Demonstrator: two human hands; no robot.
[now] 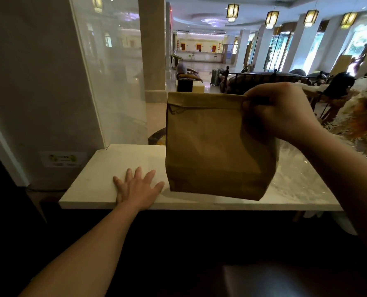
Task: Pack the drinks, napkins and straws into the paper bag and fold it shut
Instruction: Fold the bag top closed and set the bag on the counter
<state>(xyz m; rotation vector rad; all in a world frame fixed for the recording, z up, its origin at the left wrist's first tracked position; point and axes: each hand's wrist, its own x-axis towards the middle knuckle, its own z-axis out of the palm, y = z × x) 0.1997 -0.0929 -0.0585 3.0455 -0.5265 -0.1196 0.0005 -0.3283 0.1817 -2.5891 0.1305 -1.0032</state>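
Note:
A brown paper bag (212, 144) with its top folded over is in the middle of the view, slightly tilted, its bottom at or just above the white counter (97, 179). My right hand (278, 112) grips the folded top at its right corner. My left hand (135, 186) lies flat on the counter to the left of the bag, fingers spread, holding nothing. The bag's contents are hidden; no drinks, napkins or straws show.
A clear screen (114, 82) and a pale wall panel stand at the counter's left end. A crinkled plastic wrap with orange and white flowers (358, 116) sits at the right. Beyond the counter opens a hotel lobby with pillars and seating.

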